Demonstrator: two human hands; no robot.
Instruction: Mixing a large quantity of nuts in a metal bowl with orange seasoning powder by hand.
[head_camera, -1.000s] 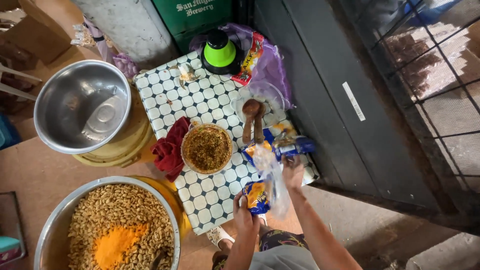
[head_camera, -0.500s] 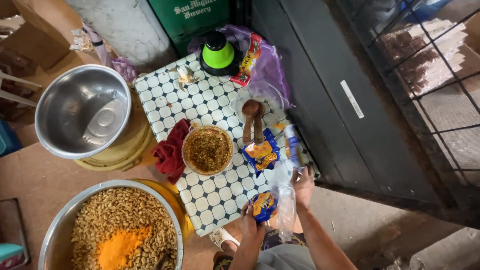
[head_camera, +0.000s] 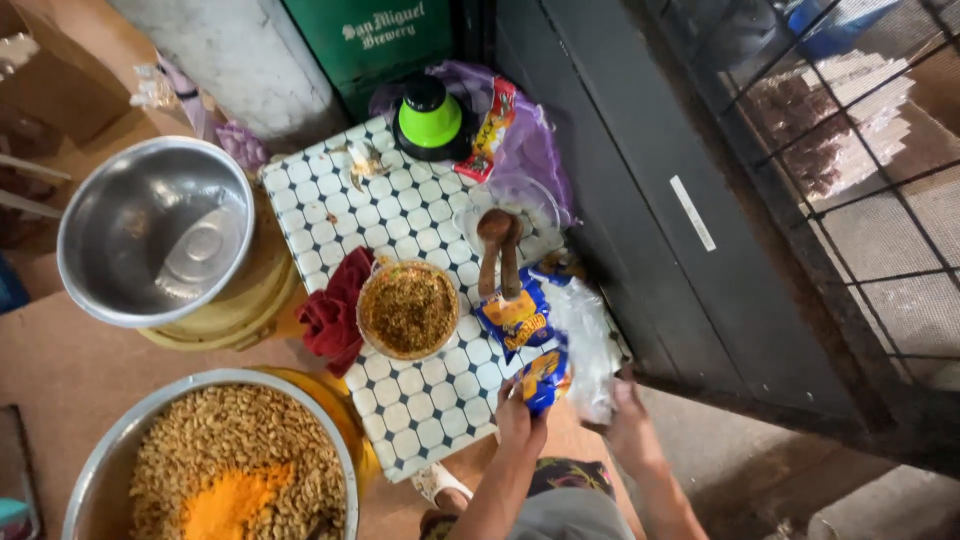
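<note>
My left hand (head_camera: 517, 420) grips a small blue and orange snack packet (head_camera: 543, 375) at the near right corner of the tiled table (head_camera: 420, 215). My right hand (head_camera: 630, 425) is just right of it, holding the bottom of a clear plastic bag (head_camera: 590, 350) that hangs over the table's right edge. A second blue and orange packet (head_camera: 513, 318) lies on the table just beyond. A small bowl of brown seasoning mix (head_camera: 408, 308) sits to the left, beside a red cloth (head_camera: 330, 315). Two brown wooden spoons (head_camera: 497, 250) rest near the packets.
A big metal basin of peanuts with orange powder (head_camera: 225, 470) stands near left. An empty steel bowl (head_camera: 150, 232) sits on a yellow stand at left. A black and green lid (head_camera: 432, 118), a purple bag (head_camera: 535, 150) and a green crate (head_camera: 385, 40) lie at the far side. A dark door (head_camera: 650, 200) runs along the right.
Both hands have drawn back toward me and to the table's near right corner with the packet and the clear bag. One packet now lies on the table.
</note>
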